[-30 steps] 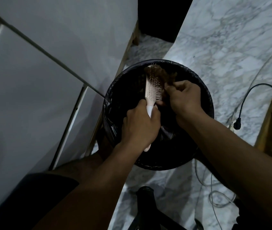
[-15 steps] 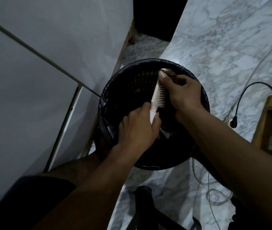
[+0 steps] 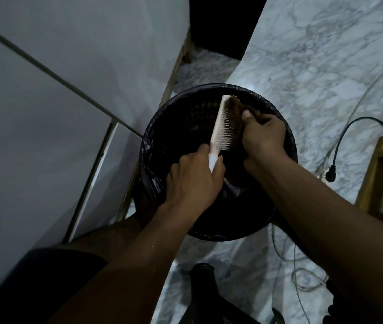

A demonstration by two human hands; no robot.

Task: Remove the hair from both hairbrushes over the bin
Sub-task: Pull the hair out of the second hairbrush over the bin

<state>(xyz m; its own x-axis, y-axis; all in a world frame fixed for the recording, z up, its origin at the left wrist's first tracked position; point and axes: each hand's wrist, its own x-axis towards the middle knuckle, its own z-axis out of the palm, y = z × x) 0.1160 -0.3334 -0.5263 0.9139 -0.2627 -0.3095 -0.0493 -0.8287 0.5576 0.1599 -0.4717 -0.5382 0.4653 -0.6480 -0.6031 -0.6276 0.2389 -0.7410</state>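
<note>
A pale pink hairbrush (image 3: 221, 123) is held over the round black bin (image 3: 153, 146), which is lined with a dark bag. My left hand (image 3: 192, 181) is wrapped around the brush's white handle from below. The brush is turned on its edge, with its bristles facing right. A clump of brown hair (image 3: 233, 111) sits in the upper bristles. My right hand (image 3: 264, 134) pinches that clump with thumb and fingers, just right of the brush head. Only one hairbrush is in sight.
A white cabinet (image 3: 45, 125) stands close on the left of the bin. A black cable with a plug (image 3: 332, 175) and thin wires lie on the marble floor at right, beside a wooden frame (image 3: 373, 178). A dark chair base (image 3: 202, 288) is below the bin.
The brush has turned from face-up to edge-on, bristles to the right. My right hand moved from the brush's tip down along the bristles and now grips the brown hair.
</note>
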